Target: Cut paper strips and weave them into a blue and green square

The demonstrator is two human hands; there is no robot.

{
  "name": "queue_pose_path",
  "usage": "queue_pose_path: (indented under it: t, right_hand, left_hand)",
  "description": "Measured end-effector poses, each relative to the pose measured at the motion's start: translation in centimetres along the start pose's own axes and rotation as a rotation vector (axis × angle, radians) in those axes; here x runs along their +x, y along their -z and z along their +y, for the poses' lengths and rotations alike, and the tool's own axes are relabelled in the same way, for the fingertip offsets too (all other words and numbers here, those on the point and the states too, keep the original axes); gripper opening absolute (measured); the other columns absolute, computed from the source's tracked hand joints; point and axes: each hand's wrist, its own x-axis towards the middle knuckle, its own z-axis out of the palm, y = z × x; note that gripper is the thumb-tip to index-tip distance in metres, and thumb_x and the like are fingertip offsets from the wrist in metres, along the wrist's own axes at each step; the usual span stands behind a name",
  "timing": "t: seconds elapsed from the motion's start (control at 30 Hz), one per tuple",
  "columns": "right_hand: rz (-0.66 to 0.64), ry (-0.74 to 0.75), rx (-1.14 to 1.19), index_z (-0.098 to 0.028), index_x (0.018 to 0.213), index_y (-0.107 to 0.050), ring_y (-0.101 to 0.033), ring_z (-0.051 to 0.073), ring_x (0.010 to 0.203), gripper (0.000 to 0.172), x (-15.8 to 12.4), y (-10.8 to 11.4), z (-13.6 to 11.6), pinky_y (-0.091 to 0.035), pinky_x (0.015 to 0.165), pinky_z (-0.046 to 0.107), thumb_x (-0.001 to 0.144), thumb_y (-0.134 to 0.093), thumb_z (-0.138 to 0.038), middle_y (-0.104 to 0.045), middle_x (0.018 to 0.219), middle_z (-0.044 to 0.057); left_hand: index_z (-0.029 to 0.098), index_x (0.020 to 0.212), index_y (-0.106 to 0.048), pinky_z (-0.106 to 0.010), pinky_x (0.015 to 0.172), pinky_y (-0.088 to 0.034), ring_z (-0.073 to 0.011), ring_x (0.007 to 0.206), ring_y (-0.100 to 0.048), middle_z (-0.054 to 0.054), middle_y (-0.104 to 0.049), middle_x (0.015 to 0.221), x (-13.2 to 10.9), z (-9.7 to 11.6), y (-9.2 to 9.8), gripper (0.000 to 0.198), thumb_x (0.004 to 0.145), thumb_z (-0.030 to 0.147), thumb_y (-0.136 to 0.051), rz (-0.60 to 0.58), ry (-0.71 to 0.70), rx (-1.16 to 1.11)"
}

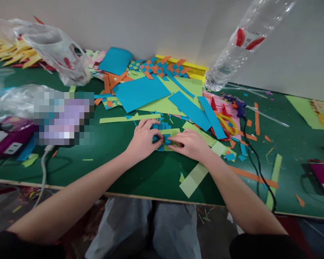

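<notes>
A small weave of blue and light green paper strips [166, 126] lies on the green table, between my two hands. My left hand [144, 140] grips its left side, with the thumb and curled fingers at the edge. From the right, my right hand [191, 144] pinches strips of the same weave, thumb below and forefinger above. A light green strip runs across the weave and the blue strips stand out along its top. My fingers partly cover the paper. A loose light green strip [118, 119] lies just beyond my left hand.
Blue paper sheets [142, 92], finished-looking orange and blue weaves [164, 67] and scissors with yellow handles [228, 124] lie behind. A glue gun [236, 104] trails a black cable at right. A plastic bottle [229, 61], a bagged cup [59, 54] and a purple power strip [13, 136] stand around.
</notes>
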Motion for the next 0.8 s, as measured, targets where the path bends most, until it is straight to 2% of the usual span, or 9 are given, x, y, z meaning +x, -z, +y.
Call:
queue_pose_path:
  t: [0.33,0.43,0.63,0.8]
  right_hand:
    - [-0.025,0.027,0.015,-0.017,0.106,-0.069,-0.056,0.015,0.065,0.029,0.0,0.0,0.1,-0.035,0.066,0.030,0.094,-0.054,-0.037,-0.070,0.075,0.003]
    - [-0.029,0.019,-0.002,-0.016,0.106,-0.070,-0.057,0.016,0.065,0.029,0.1,0.1,0.0,-0.036,0.067,0.031,0.094,-0.054,-0.038,-0.069,0.074,0.003]
    - [-0.039,0.013,0.004,-0.016,0.109,-0.069,-0.060,0.016,0.068,0.029,0.0,0.1,0.0,-0.037,0.068,0.031,0.093,-0.054,-0.035,-0.073,0.080,0.005]
    - [-0.043,0.013,0.019,-0.017,0.111,-0.069,-0.061,0.016,0.069,0.031,-0.1,0.0,0.1,-0.037,0.067,0.031,0.094,-0.053,-0.037,-0.073,0.083,0.005]
  left_hand:
    - [0.021,0.075,-0.068,-0.052,0.103,-0.037,-0.0292,0.126,-0.041,-0.007,-0.057,0.124,0.1,0.1,-0.8,0.009,0.082,0.024,-0.063,0.031,0.004,-0.027]
    - [0.021,0.081,-0.066,-0.050,0.103,-0.037,-0.0281,0.125,-0.043,-0.006,-0.059,0.122,0.0,0.2,-0.7,0.005,0.082,0.024,-0.062,0.056,-0.013,-0.034]
    - [0.021,0.098,-0.060,-0.044,0.104,-0.037,-0.0237,0.120,-0.050,-0.006,-0.061,0.119,-1.2,0.3,2.0,0.011,0.089,0.025,-0.054,0.176,-0.097,-0.004]
    - [0.024,0.115,-0.056,-0.043,0.097,-0.043,-0.0253,0.109,-0.059,-0.005,-0.066,0.113,-3.4,-1.0,3.7,0.026,0.091,0.034,-0.053,0.143,-0.042,0.097]
